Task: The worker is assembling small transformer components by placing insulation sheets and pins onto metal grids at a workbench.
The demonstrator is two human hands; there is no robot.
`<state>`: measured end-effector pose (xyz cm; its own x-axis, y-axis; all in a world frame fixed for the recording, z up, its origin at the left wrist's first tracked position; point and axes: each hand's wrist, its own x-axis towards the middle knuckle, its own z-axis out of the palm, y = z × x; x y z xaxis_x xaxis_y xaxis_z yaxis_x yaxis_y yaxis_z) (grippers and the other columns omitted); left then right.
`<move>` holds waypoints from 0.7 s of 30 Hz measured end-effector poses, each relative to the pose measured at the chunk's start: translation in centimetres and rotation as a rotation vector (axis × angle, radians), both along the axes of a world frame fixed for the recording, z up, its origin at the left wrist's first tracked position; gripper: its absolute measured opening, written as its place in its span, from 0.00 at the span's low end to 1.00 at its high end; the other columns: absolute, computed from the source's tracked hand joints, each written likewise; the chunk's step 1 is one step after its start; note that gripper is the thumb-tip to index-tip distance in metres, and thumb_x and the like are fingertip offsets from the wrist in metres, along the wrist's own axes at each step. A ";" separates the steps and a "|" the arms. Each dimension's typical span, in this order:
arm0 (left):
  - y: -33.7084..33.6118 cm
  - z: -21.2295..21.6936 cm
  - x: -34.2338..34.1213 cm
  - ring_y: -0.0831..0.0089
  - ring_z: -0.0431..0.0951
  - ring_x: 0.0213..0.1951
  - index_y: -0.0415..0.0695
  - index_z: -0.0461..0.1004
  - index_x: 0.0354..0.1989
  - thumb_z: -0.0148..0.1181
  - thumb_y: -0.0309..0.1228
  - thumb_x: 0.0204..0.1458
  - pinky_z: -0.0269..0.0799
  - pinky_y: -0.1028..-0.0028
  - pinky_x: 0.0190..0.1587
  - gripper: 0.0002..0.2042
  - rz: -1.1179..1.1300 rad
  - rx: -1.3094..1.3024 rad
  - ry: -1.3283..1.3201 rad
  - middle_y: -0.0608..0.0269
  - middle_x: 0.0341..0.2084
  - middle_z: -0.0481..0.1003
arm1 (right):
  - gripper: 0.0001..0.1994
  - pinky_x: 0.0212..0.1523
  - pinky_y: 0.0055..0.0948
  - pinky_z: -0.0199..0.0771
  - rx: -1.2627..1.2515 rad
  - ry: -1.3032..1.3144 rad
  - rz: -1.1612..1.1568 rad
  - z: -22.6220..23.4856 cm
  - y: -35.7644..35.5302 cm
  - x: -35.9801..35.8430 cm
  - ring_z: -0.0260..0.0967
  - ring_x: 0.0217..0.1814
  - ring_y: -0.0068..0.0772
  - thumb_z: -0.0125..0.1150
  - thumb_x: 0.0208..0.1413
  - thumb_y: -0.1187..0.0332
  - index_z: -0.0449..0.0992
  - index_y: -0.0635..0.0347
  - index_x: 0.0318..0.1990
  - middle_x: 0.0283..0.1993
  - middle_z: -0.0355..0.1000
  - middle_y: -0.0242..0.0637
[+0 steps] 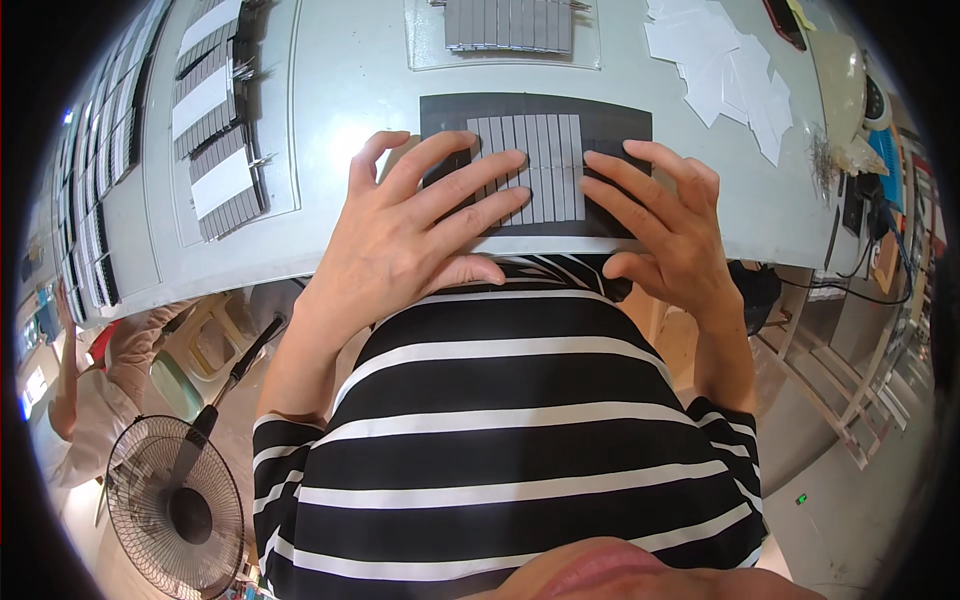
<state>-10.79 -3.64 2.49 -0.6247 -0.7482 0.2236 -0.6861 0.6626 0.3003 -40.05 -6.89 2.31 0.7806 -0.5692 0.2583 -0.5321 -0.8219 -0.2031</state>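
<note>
At table's near edge: left hand [405, 235], right hand [665, 225] fingers spread flat, gripping nothing, flanking grey strips [530, 165] on dark mat [535, 108].

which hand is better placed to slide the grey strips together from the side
Left, probably. The left hand already has fingertips spread across the row of grey strips on the dark mat. The right hand touches only their right edge.
</note>
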 end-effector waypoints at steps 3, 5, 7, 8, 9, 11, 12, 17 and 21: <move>-0.2 0.1 -0.2 0.64 0.66 0.60 0.55 0.75 0.56 0.55 0.57 0.52 0.53 0.54 0.62 0.27 -0.007 0.000 -0.020 0.73 0.60 0.70 | 0.33 0.58 0.40 0.54 0.022 0.011 -0.008 -0.2 0.2 -0.5 0.62 0.65 0.41 0.41 0.62 0.37 0.77 0.54 0.56 0.62 0.72 0.31; -0.3 0.1 -0.3 0.64 0.66 0.60 0.56 0.75 0.56 0.54 0.57 0.52 0.52 0.53 0.62 0.27 -0.010 -0.002 -0.032 0.74 0.60 0.70 | 0.33 0.58 0.39 0.55 0.033 0.007 0.010 -0.3 0.4 -0.4 0.63 0.65 0.41 0.42 0.61 0.36 0.77 0.53 0.56 0.62 0.71 0.31; -0.3 0.1 -0.4 0.64 0.66 0.61 0.56 0.75 0.56 0.53 0.58 0.51 0.52 0.53 0.63 0.28 -0.008 -0.002 -0.050 0.74 0.60 0.70 | 0.33 0.58 0.39 0.56 0.028 0.006 0.015 -0.5 0.4 -0.4 0.63 0.65 0.41 0.42 0.61 0.36 0.77 0.53 0.56 0.63 0.71 0.30; -0.3 0.1 -0.4 0.64 0.66 0.61 0.56 0.75 0.56 0.53 0.58 0.51 0.52 0.53 0.63 0.28 -0.008 -0.002 -0.051 0.74 0.60 0.70 | 0.33 0.58 0.38 0.57 0.022 0.006 0.019 -0.6 0.4 -0.4 0.63 0.65 0.42 0.42 0.61 0.36 0.77 0.53 0.57 0.63 0.71 0.30; -0.3 0.1 -0.4 0.62 0.66 0.61 0.58 0.75 0.57 0.54 0.59 0.49 0.51 0.53 0.63 0.29 -0.005 -0.005 -0.072 0.75 0.61 0.70 | 0.33 0.58 0.38 0.57 0.022 0.005 0.018 -0.6 0.4 -0.4 0.63 0.65 0.42 0.42 0.61 0.36 0.77 0.53 0.57 0.63 0.71 0.30; -0.4 0.1 -0.6 0.61 0.66 0.61 0.59 0.75 0.57 0.54 0.61 0.47 0.51 0.54 0.64 0.31 -0.003 -0.008 -0.093 0.75 0.62 0.70 | 0.30 0.58 0.40 0.59 0.043 -0.023 0.011 -0.6 0.4 -0.4 0.60 0.66 0.35 0.49 0.58 0.37 0.76 0.49 0.57 0.65 0.69 0.25; -0.5 0.3 -0.8 0.62 0.66 0.62 0.60 0.75 0.58 0.54 0.61 0.47 0.50 0.53 0.64 0.31 -0.012 -0.005 -0.095 0.75 0.62 0.70 | 0.30 0.58 0.40 0.59 0.044 -0.024 0.011 -0.5 0.3 -0.5 0.60 0.66 0.35 0.49 0.58 0.37 0.76 0.49 0.57 0.65 0.69 0.25; -1.6 0.7 -1.9 0.62 0.65 0.61 0.56 0.76 0.56 0.54 0.59 0.50 0.52 0.52 0.64 0.29 -0.064 -0.014 -0.042 0.73 0.60 0.71 | 0.32 0.58 0.43 0.60 0.039 -0.017 0.074 0.0 -1.2 -0.9 0.61 0.67 0.44 0.43 0.62 0.37 0.76 0.52 0.58 0.65 0.69 0.31; -2.1 0.5 -2.2 0.62 0.65 0.61 0.55 0.76 0.56 0.54 0.59 0.50 0.51 0.53 0.64 0.30 -0.084 -0.002 -0.038 0.72 0.60 0.71 | 0.32 0.57 0.44 0.60 0.050 0.011 0.132 -0.2 -1.8 -0.7 0.60 0.67 0.44 0.42 0.62 0.37 0.75 0.51 0.59 0.66 0.68 0.30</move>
